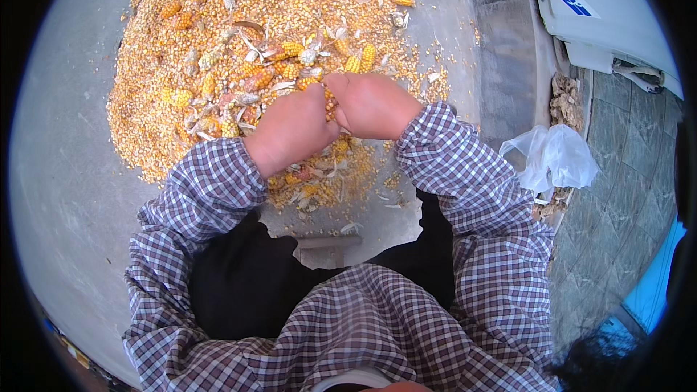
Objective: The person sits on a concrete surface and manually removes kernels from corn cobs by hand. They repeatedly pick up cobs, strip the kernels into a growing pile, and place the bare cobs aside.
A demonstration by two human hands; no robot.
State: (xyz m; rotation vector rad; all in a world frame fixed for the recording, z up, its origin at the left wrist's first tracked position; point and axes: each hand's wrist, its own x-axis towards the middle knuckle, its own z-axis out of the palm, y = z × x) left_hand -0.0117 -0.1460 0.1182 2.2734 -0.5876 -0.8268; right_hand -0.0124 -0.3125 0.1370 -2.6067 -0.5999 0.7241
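Observation:
My left hand (297, 126) and my right hand (377, 104) are closed and meet knuckle to knuckle over a heap of corn. A narrow strip of an orange corn cob (330, 105) shows between them; my fingers hide the rest of it. Loose kernels (152, 87) spread widely beneath and beyond my hands. Several partly shelled cobs with yellow kernels (368, 57) lie on top, along with dry husk scraps (283, 86). Closer to my body, more kernels and broken cobs (305, 188) lie below my wrists.
Grey concrete floor (71, 120) surrounds the heap. A low wooden stool edge (329, 242) shows between my legs. To the right are a grey step (503, 60), a crumpled clear plastic bag (566, 158), a brown dried clump (566, 100), green-grey tiles (621, 141) and a white appliance-like casing (615, 5).

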